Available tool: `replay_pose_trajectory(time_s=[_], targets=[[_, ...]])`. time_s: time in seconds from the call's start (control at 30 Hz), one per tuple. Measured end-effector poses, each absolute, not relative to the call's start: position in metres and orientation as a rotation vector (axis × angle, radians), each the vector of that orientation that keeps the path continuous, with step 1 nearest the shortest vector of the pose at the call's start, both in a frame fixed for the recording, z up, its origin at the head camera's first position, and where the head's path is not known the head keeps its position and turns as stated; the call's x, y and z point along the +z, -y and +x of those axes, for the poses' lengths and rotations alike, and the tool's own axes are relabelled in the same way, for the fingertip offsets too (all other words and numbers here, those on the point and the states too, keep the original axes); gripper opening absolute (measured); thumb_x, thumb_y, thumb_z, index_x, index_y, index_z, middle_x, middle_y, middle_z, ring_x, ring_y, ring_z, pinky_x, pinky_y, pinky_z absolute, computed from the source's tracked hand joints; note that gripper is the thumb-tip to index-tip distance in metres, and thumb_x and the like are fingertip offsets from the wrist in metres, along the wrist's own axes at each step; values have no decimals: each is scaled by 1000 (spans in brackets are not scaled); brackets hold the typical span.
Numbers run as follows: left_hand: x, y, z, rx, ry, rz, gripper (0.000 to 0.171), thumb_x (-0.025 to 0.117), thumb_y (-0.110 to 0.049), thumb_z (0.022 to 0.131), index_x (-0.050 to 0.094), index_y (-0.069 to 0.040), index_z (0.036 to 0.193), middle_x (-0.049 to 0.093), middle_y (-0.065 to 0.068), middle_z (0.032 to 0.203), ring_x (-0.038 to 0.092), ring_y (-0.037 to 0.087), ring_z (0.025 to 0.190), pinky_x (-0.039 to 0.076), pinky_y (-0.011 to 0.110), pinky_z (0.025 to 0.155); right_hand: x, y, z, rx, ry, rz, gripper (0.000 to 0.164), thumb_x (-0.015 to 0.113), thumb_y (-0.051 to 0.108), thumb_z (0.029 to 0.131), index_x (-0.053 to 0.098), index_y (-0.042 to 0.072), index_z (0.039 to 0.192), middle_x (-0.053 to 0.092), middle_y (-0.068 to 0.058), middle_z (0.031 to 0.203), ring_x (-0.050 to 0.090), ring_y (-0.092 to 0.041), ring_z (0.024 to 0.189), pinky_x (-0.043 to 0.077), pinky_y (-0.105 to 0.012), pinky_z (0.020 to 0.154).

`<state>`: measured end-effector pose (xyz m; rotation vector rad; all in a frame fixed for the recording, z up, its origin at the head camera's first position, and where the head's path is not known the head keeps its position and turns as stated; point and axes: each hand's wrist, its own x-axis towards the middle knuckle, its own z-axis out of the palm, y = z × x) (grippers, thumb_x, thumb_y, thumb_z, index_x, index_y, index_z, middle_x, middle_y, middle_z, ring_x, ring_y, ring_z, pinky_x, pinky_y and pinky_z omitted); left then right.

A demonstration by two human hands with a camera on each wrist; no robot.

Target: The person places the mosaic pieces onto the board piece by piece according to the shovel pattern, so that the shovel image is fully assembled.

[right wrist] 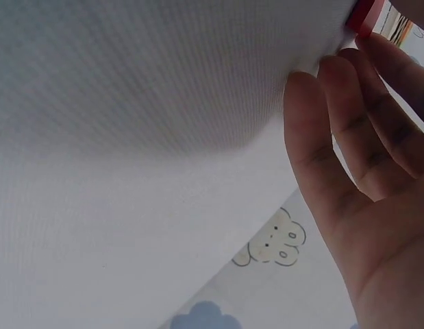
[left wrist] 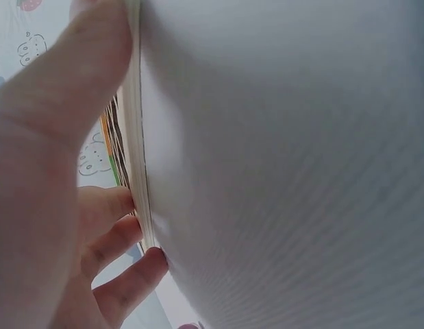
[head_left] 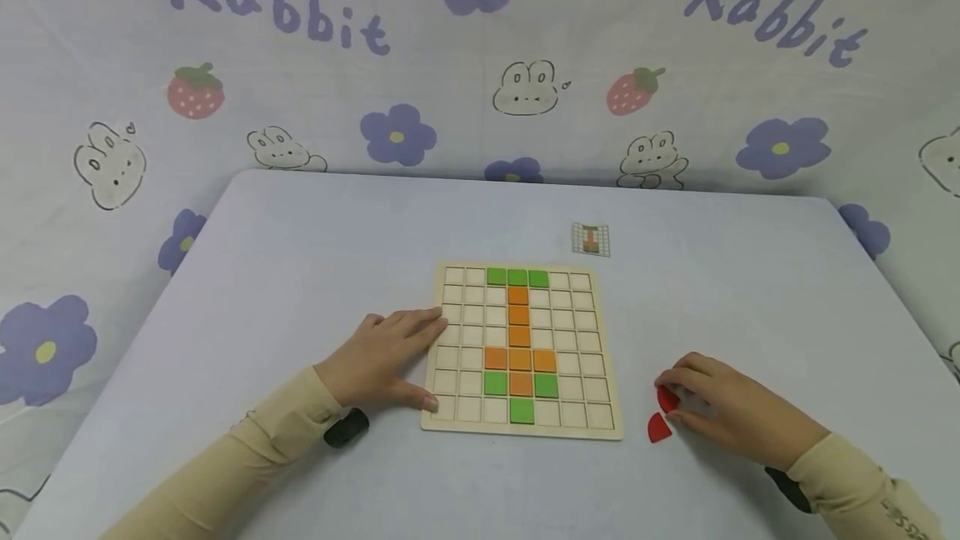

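Note:
A wooden grid board [head_left: 525, 433] lies flat on the table, with green tiles [head_left: 517, 277] and orange tiles [head_left: 519, 316] set in some squares. Along the board's left edge rests my left hand [head_left: 373, 361], fingers extended and the thumb at the lower left corner; the left wrist view has the fingertips against the wooden edge. To the right of the board, my right hand [head_left: 731, 402] pinches a red piece [head_left: 667, 399] with a curved edge between thumb and fingers, partly hidden. Just below it a red quarter-circle piece [head_left: 658, 428] lies on the table.
A small card [head_left: 591, 239] with a printed grid pattern lies behind the board. The table has a white cover [head_left: 337, 248]. Behind it hangs a curtain [head_left: 450, 65] with rabbits, flowers and strawberries.

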<state>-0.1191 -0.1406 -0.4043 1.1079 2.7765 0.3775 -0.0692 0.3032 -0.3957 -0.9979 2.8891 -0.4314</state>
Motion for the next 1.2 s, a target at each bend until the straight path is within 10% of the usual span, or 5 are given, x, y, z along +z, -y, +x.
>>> replay_pose_trajectory(time_s=[1.2], targets=[[-393, 141, -120, 358, -2733, 1034, 101, 70, -63, 72, 34, -7, 149, 34, 10, 153, 40, 29, 134, 38, 49, 92, -345, -204, -98, -286, -2758, -1448, 37, 79, 14, 78, 64, 9, 111, 60, 2, 102, 59, -8, 88, 53, -23, 75]])
